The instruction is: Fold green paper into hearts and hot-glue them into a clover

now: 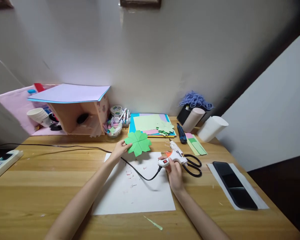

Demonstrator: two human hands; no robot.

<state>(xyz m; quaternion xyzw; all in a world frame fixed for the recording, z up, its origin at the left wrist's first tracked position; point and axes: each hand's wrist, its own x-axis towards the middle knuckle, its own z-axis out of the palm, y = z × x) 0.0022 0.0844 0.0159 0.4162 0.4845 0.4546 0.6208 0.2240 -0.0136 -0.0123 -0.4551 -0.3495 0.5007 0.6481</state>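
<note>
My left hand (pixel 119 150) pinches the left edge of a green paper flower (pixel 138 142), holding it above a white sheet of paper (pixel 135 196). Fold lines cross the flower and its petals have notched tips. In my right hand (pixel 175 175) is a white hot glue gun (pixel 175 155), its nozzle pointing away toward the back. A black cord runs from the handle's end across the sheet to the left. Just right of the glue gun lie black-handled scissors (pixel 193 166), their blades hidden behind it. Small scraps and glue marks dot the white sheet.
Pale green paper flowers (pixel 165 128) lie on stacked coloured paper (pixel 150 123). A blue utility knife (pixel 181 134), paper strips (pixel 196 146) and paper rolls (pixel 212 128) are at the right, near a phone (pixel 234 185). A cardboard box (pixel 77 116) and a tub (pixel 114 130) stand back left.
</note>
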